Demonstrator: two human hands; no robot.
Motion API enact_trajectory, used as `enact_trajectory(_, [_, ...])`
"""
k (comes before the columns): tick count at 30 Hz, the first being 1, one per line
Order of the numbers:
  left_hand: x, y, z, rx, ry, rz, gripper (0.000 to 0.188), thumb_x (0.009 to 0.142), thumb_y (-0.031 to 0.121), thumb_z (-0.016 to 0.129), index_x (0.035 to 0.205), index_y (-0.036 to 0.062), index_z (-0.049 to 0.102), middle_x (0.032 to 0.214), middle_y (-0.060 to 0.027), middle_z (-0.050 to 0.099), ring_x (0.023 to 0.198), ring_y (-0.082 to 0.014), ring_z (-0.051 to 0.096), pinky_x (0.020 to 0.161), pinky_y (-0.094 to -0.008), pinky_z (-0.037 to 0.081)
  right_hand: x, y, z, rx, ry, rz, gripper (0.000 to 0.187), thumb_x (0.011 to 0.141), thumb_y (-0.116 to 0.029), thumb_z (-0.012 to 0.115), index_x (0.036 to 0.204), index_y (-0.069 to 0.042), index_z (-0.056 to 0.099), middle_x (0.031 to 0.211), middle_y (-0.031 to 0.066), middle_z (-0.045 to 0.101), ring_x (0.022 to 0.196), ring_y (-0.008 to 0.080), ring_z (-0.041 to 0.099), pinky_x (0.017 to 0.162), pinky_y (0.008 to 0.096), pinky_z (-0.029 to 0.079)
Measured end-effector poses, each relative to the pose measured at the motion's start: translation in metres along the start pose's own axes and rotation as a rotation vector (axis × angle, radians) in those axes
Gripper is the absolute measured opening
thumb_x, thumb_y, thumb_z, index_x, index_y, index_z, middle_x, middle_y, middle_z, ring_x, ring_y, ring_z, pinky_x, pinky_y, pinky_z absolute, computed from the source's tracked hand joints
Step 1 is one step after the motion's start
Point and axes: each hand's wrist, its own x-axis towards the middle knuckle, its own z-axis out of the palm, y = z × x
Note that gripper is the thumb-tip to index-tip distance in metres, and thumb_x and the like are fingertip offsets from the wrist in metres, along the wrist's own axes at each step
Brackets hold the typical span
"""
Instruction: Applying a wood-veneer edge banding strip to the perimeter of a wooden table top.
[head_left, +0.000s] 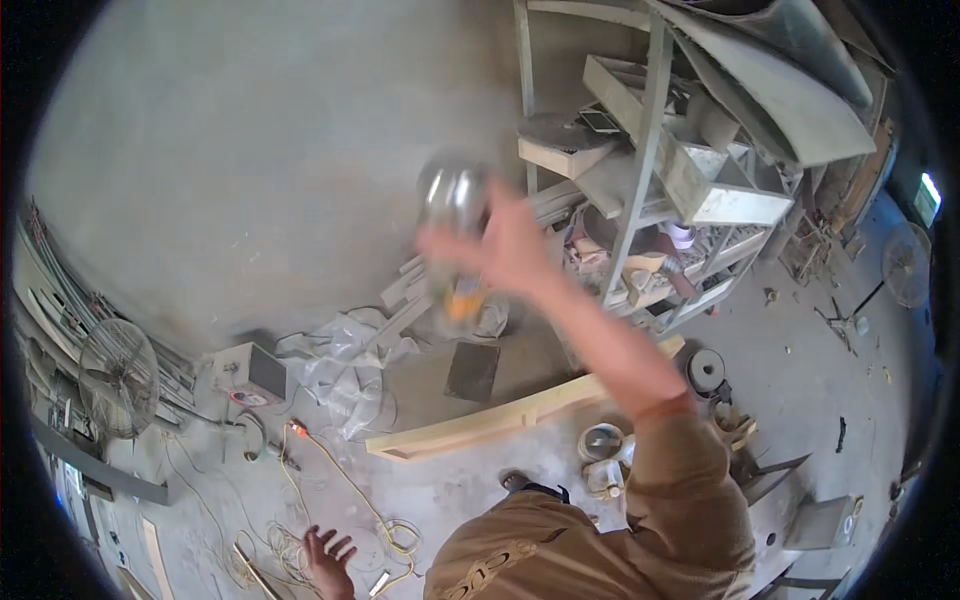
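Concrete floor [800, 350] and wall, dusty grey, with a cluttered metal shelf rack [650, 180]. Right hand [505, 250] grips a blurred clear plastic bottle [455, 230]; left hand [328, 560] hangs open, fingers spread.

Workshop: metal rack [650, 190] with offcuts, floor cables [340, 480], fan [118, 375].

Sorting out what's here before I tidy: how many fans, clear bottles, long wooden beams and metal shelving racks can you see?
Fans: 2, a wire-guard fan and a standing fan
Clear bottle in the right hand: 1
Wooden beam: 1
Metal shelving rack: 1
Total: 5
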Motion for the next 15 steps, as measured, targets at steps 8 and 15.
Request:
enact_trajectory(8, [-0.015, -0.173, -0.051, 0.020, 0.232, -0.302, 0.060, 0.099, 0.044, 0.063, 0.145, 0.0125, 0.041, 0.125, -0.0182, 0.055, 0.104, -0.0393, 0.066, 0.080, -0.0493, 0.059, 0.255, 0.144, -0.144, -0.699, 0.399, 0.169, 0.088, 0.071, -0.073, 0.075, 0.118, 0.001, 0.061, 0.115, 0.0226, 0.071, 0.110, 0.0386, 0.069, 0.096, 0.0482, 0.053])
enact_trajectory(15, [-0.081, -0.227, -0.073, 0.091, 0.490, -0.545, 0.058, 0.097, 0.033, 0.068, 0.145, 0.0144, 0.041, 0.116, -0.0183, 0.059, 0.095, -0.0361, 0.063, 0.079, -0.0526, 0.057, 0.305, 0.213, -0.185, -0.862, 0.465, 0.351, 0.093, 0.072, -0.071, 0.075, 0.131, -0.002, 0.056, 0.126, 0.0232, 0.067, 0.118, 0.0395, 0.066, 0.099, 0.0506, 0.052])
